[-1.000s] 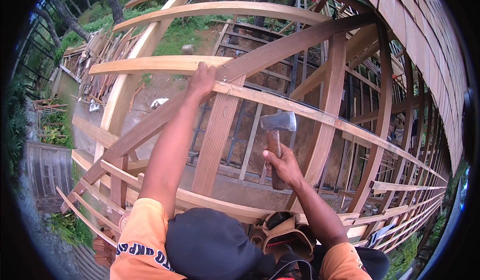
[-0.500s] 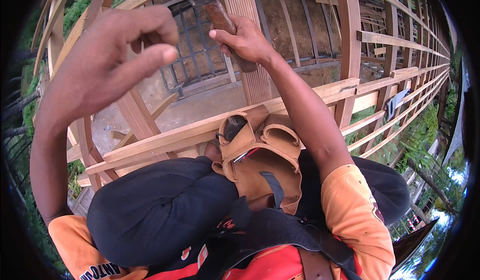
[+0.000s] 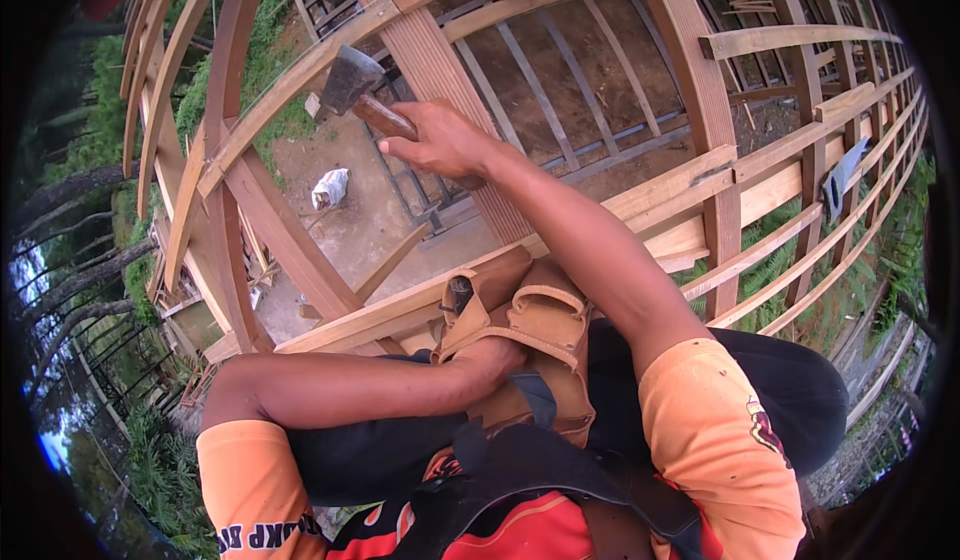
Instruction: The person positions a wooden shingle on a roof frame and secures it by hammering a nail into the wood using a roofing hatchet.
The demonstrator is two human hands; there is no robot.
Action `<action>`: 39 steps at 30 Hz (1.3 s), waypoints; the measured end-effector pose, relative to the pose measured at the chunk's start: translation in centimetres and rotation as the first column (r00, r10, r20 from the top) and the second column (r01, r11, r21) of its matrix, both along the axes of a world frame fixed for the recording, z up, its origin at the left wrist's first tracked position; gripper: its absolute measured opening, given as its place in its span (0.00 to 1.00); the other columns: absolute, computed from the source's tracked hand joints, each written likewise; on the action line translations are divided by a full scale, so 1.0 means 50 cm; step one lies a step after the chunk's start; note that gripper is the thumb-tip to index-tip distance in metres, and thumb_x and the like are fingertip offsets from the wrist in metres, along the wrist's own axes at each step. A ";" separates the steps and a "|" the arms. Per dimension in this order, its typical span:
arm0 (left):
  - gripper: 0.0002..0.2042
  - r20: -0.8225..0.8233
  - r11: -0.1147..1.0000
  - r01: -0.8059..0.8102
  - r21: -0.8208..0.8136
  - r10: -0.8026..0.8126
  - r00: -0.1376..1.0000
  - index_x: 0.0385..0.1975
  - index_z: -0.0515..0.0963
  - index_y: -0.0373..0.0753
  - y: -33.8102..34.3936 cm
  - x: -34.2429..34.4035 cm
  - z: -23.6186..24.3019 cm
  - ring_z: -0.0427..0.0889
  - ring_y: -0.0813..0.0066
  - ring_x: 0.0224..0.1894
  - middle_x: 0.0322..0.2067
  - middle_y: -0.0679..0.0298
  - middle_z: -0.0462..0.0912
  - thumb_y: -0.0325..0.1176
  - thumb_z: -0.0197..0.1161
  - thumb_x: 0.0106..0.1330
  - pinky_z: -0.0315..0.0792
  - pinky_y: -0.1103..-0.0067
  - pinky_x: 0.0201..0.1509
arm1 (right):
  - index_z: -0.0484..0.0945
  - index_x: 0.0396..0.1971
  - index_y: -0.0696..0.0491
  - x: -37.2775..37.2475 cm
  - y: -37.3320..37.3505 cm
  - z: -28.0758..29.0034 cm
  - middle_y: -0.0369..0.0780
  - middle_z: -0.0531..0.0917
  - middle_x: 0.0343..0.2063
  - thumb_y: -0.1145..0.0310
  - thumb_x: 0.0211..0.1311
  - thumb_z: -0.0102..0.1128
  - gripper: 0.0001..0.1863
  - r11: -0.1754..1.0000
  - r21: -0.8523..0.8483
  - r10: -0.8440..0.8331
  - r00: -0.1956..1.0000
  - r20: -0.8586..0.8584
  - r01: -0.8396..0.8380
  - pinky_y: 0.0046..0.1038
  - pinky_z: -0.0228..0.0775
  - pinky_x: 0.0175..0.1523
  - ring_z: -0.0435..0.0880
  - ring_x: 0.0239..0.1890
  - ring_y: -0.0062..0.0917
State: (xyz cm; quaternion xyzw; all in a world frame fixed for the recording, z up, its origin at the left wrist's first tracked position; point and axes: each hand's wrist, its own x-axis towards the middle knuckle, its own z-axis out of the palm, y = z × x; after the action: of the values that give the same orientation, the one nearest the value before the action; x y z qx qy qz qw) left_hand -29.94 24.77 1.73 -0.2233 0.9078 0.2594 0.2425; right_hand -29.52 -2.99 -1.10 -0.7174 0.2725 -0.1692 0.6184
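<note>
My right hand [image 3: 445, 143] grips the wooden handle of a hammer [image 3: 362, 94], whose dark steel head sits up beside a diagonal timber of the wooden frame [image 3: 300, 70]. My left hand [image 3: 492, 358] reaches into the tan leather tool pouch [image 3: 535, 345] at my waist; its fingers are hidden inside the pouch, so I cannot see what they hold. Both arms wear orange short sleeves.
I am up on a lattice of timber beams and slats [image 3: 740, 175], high above bare ground. A white bag [image 3: 330, 188] lies on the ground below. A handsaw [image 3: 840, 178] hangs on the frame at the right. Trees and grass lie to the left.
My left hand has dropped from up in front of the camera down into the tool pouch. The right hand with the hammer has shifted left and lower in view.
</note>
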 end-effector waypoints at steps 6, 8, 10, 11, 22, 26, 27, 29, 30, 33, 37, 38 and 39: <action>0.24 0.083 0.931 0.298 -0.209 -0.287 0.954 0.61 0.77 0.40 0.007 -0.035 -0.042 0.64 0.62 0.71 0.67 0.57 0.70 0.42 0.53 0.68 0.54 0.65 0.76 | 0.77 0.40 0.62 -0.002 -0.003 0.015 0.52 0.81 0.22 0.56 0.61 0.62 0.22 0.999 0.030 -0.015 1.000 -0.017 0.016 0.41 0.74 0.38 0.84 0.28 0.43; 0.23 0.067 0.958 0.258 -0.123 -0.251 0.966 0.59 0.78 0.40 0.005 -0.059 -0.038 0.66 0.62 0.69 0.65 0.57 0.72 0.41 0.54 0.67 0.56 0.65 0.74 | 0.77 0.40 0.62 -0.001 -0.002 0.012 0.51 0.81 0.21 0.56 0.61 0.63 0.22 0.999 0.011 -0.034 0.999 0.017 0.034 0.40 0.73 0.38 0.83 0.27 0.42; 0.22 0.063 0.976 0.210 -0.049 -0.207 0.976 0.58 0.78 0.40 0.002 -0.069 -0.035 0.68 0.61 0.67 0.64 0.57 0.73 0.40 0.55 0.65 0.59 0.65 0.71 | 0.77 0.41 0.63 0.009 0.004 0.002 0.50 0.80 0.21 0.56 0.61 0.63 0.22 0.999 0.023 -0.031 0.999 0.006 0.031 0.40 0.73 0.37 0.82 0.26 0.41; 0.22 0.066 0.982 0.187 -0.019 -0.185 0.981 0.57 0.79 0.40 0.003 -0.071 -0.033 0.69 0.61 0.66 0.63 0.56 0.74 0.40 0.56 0.65 0.60 0.65 0.70 | 0.76 0.39 0.63 0.008 0.006 0.005 0.51 0.80 0.22 0.56 0.61 0.63 0.22 0.996 0.083 -0.023 1.000 0.008 0.023 0.40 0.72 0.36 0.81 0.26 0.42; 0.17 0.152 0.947 -0.144 0.288 0.103 0.983 0.48 0.83 0.41 -0.039 -0.066 -0.017 0.80 0.58 0.55 0.53 0.55 0.82 0.36 0.64 0.58 0.74 0.65 0.58 | 0.75 0.37 0.63 0.009 0.006 0.014 0.54 0.79 0.23 0.57 0.62 0.63 0.21 0.999 -0.045 -0.029 1.000 0.007 0.030 0.42 0.71 0.37 0.80 0.27 0.47; 0.16 0.173 0.841 -0.275 0.466 0.219 0.960 0.45 0.84 0.42 -0.084 -0.050 0.036 0.84 0.56 0.51 0.49 0.55 0.85 0.34 0.67 0.56 0.79 0.66 0.53 | 0.75 0.37 0.63 0.008 0.004 0.022 0.54 0.78 0.22 0.56 0.62 0.63 0.21 0.999 -0.018 -0.029 0.999 -0.038 0.028 0.42 0.71 0.36 0.81 0.27 0.47; 0.15 0.185 0.748 -0.323 0.580 0.266 0.946 0.46 0.82 0.41 -0.101 -0.035 0.066 0.85 0.55 0.47 0.46 0.52 0.86 0.31 0.65 0.58 0.80 0.65 0.48 | 0.75 0.37 0.63 0.010 0.005 0.026 0.54 0.78 0.21 0.56 0.62 0.63 0.21 0.998 -0.051 -0.035 0.998 -0.042 0.033 0.42 0.71 0.36 0.81 0.27 0.47; 0.11 -0.362 0.874 0.098 0.476 0.093 0.928 0.40 0.79 0.35 -0.153 0.052 0.150 0.84 0.47 0.40 0.38 0.45 0.84 0.29 0.61 0.57 0.77 0.59 0.39 | 0.75 0.37 0.63 0.016 0.009 0.022 0.53 0.78 0.21 0.57 0.62 0.63 0.21 1.000 -0.009 -0.023 0.999 -0.042 0.023 0.41 0.71 0.35 0.80 0.26 0.46; 0.10 -0.394 0.847 -0.009 0.532 0.257 0.882 0.37 0.75 0.33 -0.186 0.100 0.202 0.83 0.46 0.38 0.34 0.45 0.82 0.28 0.60 0.57 0.75 0.58 0.38 | 0.75 0.37 0.63 0.018 0.011 0.020 0.53 0.77 0.20 0.57 0.62 0.63 0.21 0.999 0.040 -0.026 0.998 -0.049 0.028 0.40 0.71 0.34 0.79 0.25 0.45; 0.06 -0.315 0.677 -0.317 0.664 0.638 0.702 0.31 0.68 0.32 -0.278 0.255 0.289 0.76 0.47 0.31 0.25 0.48 0.74 0.24 0.56 0.56 0.69 0.59 0.36 | 0.74 0.36 0.62 0.014 0.016 -0.010 0.49 0.75 0.18 0.58 0.62 0.63 0.19 0.998 0.038 -0.058 0.998 0.004 0.058 0.38 0.70 0.31 0.76 0.21 0.39; 0.06 -0.326 0.156 -0.711 0.685 0.939 -0.108 0.38 0.81 0.33 -0.308 0.555 0.278 0.76 0.82 0.29 0.28 0.67 0.80 0.26 0.64 0.63 0.71 0.82 0.33 | 0.74 0.37 0.62 0.008 0.009 0.011 0.46 0.76 0.18 0.60 0.63 0.63 0.18 0.997 -0.022 -0.075 0.995 -0.062 0.074 0.35 0.70 0.30 0.77 0.21 0.32; 0.07 -0.352 0.022 -0.699 0.715 0.875 -0.332 0.39 0.81 0.33 -0.279 0.623 0.263 0.76 0.83 0.29 0.28 0.67 0.81 0.27 0.65 0.65 0.72 0.83 0.33 | 0.74 0.38 0.62 0.015 0.016 0.016 0.45 0.77 0.18 0.61 0.63 0.63 0.18 0.997 -0.005 -0.078 0.994 -0.072 0.078 0.34 0.71 0.30 0.78 0.21 0.30; 0.07 -0.362 -0.098 -0.650 0.754 0.763 -0.535 0.40 0.81 0.33 -0.254 0.679 0.237 0.77 0.85 0.29 0.29 0.67 0.81 0.29 0.66 0.66 0.72 0.84 0.33 | 0.74 0.38 0.62 0.023 0.022 0.018 0.45 0.77 0.18 0.61 0.63 0.63 0.18 0.998 -0.016 -0.057 0.996 -0.065 0.056 0.34 0.71 0.30 0.78 0.21 0.30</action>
State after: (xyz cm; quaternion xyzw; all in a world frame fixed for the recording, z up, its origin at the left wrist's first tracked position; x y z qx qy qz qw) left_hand 4.03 12.09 13.57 -0.6403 0.3682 0.4629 -0.4901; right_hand -28.38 -1.90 -0.18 -0.7188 0.3116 -0.1652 0.5992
